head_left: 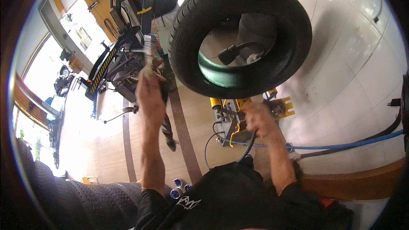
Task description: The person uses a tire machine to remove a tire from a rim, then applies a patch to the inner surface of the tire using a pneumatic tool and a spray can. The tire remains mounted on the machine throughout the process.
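While we are looking down past our black shirt (230, 200), our two bare forearms are reaching forward over the brown-striped floor (183, 136), and the work is reading to us as somewhere in its middle rather than near its end. Nearest to us, our right hand (260, 119) is curling its fingers down around something at the yellow-and-grey machine (232, 117) under the tyre, with a dark hose (249, 147) running back from that hand toward us; we cannot tell exactly what the fingers are gripping, since the hand is blurring. A blue hose (341, 145) is trailing off to the right across the white tiles. Our left hand (150, 96) is lifting higher and closing its fingers around a slim, pale metal tool (149, 53) that is pointing away from us. Just beyond both hands the black tyre (240, 34) is standing up off the rim, its open centre showing a greenish band inside and a dark arm of the machine poking through. We are judging that the tyre is already free of any wheel, and that whatever treating or fitting is meant for it is not yet finished. Farther off, a black lift with yellow striping (113, 66) is sitting by the bright doorway, and stacked tyres (64, 191) are lying at our lower left.
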`<action>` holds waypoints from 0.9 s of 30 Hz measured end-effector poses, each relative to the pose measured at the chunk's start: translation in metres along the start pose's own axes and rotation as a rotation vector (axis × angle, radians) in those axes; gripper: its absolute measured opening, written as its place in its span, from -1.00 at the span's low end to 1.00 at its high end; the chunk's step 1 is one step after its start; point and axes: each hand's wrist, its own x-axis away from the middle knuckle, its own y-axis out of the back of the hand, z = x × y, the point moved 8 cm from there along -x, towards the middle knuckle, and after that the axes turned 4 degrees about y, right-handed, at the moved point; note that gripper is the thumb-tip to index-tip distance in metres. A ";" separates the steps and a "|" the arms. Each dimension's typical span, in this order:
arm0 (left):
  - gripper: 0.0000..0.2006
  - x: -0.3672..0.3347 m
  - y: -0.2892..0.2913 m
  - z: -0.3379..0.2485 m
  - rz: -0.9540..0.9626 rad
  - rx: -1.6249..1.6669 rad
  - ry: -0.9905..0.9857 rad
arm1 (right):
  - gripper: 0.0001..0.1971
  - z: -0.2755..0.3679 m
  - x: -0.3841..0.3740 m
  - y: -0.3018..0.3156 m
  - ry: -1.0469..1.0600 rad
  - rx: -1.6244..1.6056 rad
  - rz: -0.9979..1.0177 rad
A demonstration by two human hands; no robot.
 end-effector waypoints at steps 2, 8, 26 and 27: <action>-0.53 0.012 -0.007 0.031 0.081 -0.125 -0.017 | -0.76 0.079 -0.021 0.019 0.301 0.135 -0.079; -0.64 0.051 0.015 0.060 0.328 -0.123 0.276 | -0.48 0.053 0.025 0.027 0.212 0.315 -0.393; -0.76 0.097 0.023 0.026 0.688 -0.044 -0.026 | -0.55 0.110 -0.029 -0.138 0.209 0.851 0.602; -0.76 0.097 0.022 0.025 0.712 -0.027 -0.010 | -0.57 0.110 -0.023 -0.142 0.259 0.896 0.644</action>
